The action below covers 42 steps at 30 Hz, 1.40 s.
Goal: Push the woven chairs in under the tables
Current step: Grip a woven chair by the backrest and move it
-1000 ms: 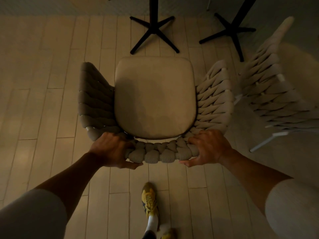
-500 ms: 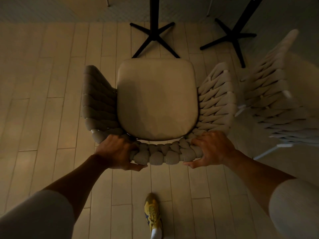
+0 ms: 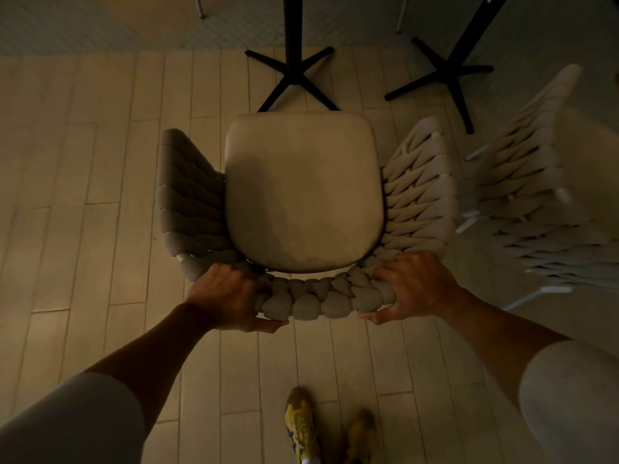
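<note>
Both hands are wrapped over the top of the chair back, left hand (image 3: 227,298) and right hand (image 3: 413,289) each gripping the woven rim with thumbs underneath. The chair (image 3: 303,195) sits on the plank floor (image 3: 83,195), its seat front right at the black table base (image 3: 294,73). A second woven chair (image 3: 542,195) stands just beside it on the right, near another table base (image 3: 449,75).

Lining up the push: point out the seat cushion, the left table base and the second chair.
seat cushion (image 3: 303,192), head view, pad's middle.
left table base (image 3: 290,73), head view, hub of the feet.
second chair (image 3: 529,195), head view, woven side.
</note>
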### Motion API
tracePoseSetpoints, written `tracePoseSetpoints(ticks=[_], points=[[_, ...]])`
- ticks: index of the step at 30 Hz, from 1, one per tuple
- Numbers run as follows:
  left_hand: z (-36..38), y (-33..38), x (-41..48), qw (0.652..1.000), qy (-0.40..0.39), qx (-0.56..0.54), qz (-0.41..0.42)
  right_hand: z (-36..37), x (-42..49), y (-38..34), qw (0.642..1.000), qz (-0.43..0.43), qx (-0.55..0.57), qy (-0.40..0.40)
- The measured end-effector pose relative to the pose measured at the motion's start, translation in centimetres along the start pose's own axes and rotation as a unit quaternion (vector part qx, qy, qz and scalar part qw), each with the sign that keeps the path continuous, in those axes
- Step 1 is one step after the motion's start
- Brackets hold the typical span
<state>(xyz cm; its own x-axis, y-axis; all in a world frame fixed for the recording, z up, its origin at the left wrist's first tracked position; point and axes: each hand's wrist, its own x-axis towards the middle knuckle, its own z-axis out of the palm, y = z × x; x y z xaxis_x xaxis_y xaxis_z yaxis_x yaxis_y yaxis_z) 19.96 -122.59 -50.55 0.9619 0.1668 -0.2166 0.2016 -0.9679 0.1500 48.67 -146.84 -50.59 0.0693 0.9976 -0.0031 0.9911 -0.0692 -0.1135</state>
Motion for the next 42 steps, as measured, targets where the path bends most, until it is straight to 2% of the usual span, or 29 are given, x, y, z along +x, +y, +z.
tracePoseSetpoints(ticks=[15, 26, 33, 42], points=[[-2.4, -2.9, 4.1, 1.000, 0.011, 0.017, -0.004, -0.6, 4.7, 3.3, 1.000, -0.008, -0.012, 0.006], [-4.7, -6.8, 9.8, 1.000, -0.013, 0.014, -0.021, -1.3, 10.4, 8.2, 1.000, -0.012, 0.001, 0.005], [-5.6, -9.2, 13.2, 0.997, -0.067, 0.020, -0.036, -1.5, 13.9, 11.2, 1.000, -0.023, 0.015, 0.010], [-6.8, -12.0, 17.1, 0.997, -0.056, 0.010, -0.051, -1.9, 18.1, 14.4, 0.999, -0.017, 0.023, 0.025]])
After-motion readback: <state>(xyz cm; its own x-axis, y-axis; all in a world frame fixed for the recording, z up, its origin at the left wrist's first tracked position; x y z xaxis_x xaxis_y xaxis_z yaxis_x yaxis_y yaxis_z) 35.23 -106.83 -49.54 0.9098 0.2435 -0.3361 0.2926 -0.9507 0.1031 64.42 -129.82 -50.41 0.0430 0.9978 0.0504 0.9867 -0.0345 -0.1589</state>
